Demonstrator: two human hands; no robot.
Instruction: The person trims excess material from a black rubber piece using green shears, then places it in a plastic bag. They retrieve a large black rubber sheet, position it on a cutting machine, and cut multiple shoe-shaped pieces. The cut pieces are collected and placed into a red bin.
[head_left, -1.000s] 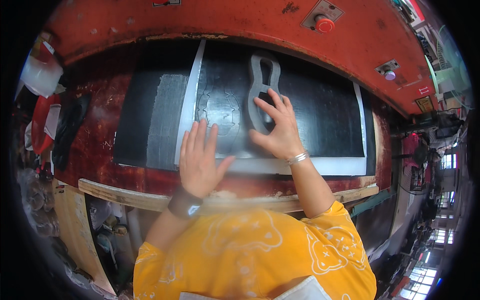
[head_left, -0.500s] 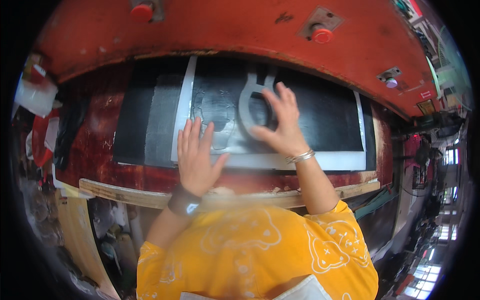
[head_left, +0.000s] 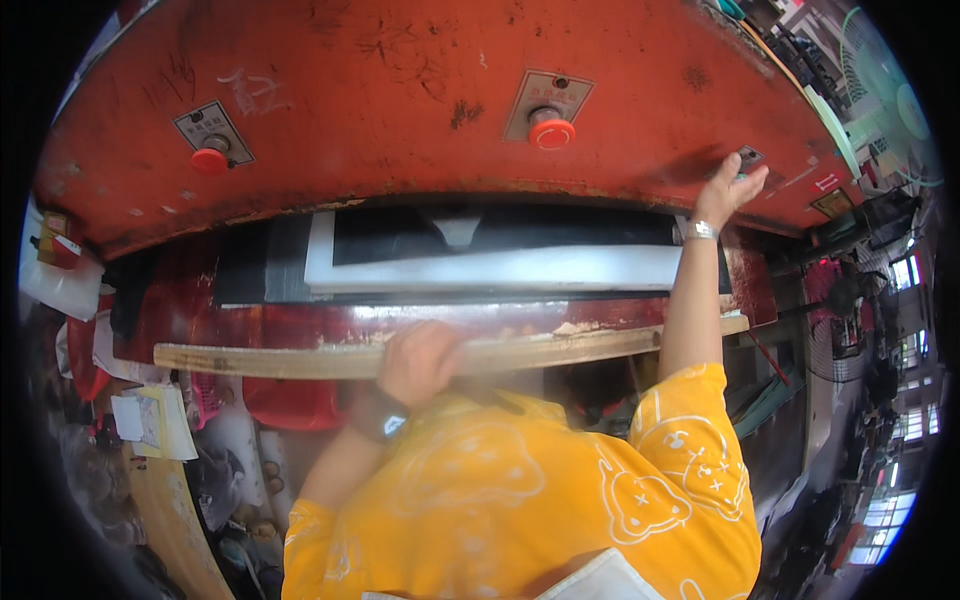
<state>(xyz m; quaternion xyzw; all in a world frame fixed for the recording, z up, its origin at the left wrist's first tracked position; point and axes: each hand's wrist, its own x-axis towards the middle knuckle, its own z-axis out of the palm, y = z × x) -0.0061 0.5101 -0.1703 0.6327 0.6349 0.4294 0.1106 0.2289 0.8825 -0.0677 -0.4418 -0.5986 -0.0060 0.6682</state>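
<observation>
My right hand (head_left: 735,192) is raised at the right of the red machine front. Its fingers are apart and the tips are at a small button plate (head_left: 750,156), mostly covering the button. My left hand (head_left: 425,355) is low at the wooden strip (head_left: 280,362) along the table's near edge. It is blurred, and its fingers are hard to see. Under the red machine beam (head_left: 400,110), a black sheet (head_left: 560,232) lies on a white board (head_left: 500,270). A pale grey end of the cutting die (head_left: 456,230) shows on the sheet, the rest hidden by the beam.
Two red mushroom buttons, a left one (head_left: 209,160) and a middle one (head_left: 551,132), stick out of the beam. Bags and a red item (head_left: 85,350) hang at the left. A green fan (head_left: 905,110) and a dark fan (head_left: 840,330) stand at the right.
My right hand has left the die and risen to the button plate at the right. My left hand has drawn back from the sheet to the wooden strip. The view has tilted upward.
</observation>
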